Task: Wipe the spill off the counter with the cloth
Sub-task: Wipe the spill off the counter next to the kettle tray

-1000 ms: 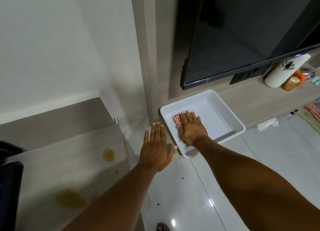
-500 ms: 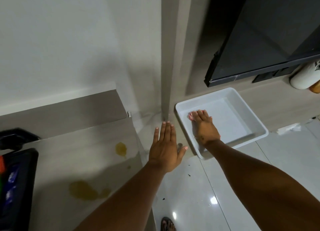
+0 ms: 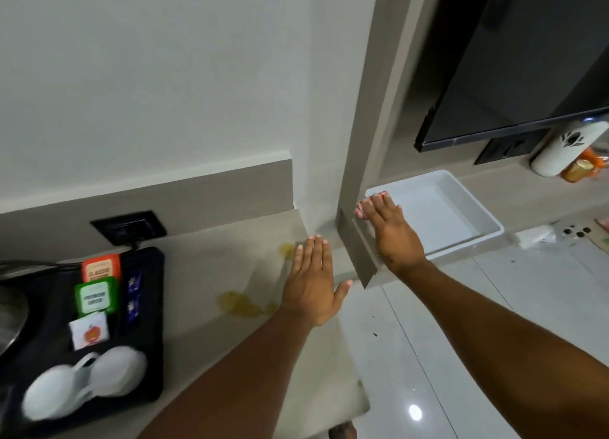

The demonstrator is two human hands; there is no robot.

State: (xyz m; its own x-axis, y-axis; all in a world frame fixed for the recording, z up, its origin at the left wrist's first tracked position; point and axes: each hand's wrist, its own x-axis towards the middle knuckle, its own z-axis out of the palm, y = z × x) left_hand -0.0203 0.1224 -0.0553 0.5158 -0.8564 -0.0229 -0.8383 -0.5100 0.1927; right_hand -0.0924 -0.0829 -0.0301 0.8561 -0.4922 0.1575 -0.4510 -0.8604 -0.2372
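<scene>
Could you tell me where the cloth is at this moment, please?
In the head view, the cloth is right of centre, tucked under the right hand's fingertips at the left edge of the white tray; only a red-and-white bit shows.

Flat hands (image 3: 311,282) above yellow spill (image 3: 242,305)

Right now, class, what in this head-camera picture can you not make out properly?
- Red-and-white cloth: mostly hidden under the right hand; whether it is gripped is unclear.
- Yellow spill on the beige counter: partly covered by the left hand.
- Two white cups: motion-blurred.
- Sachet labels: unreadable.
</scene>
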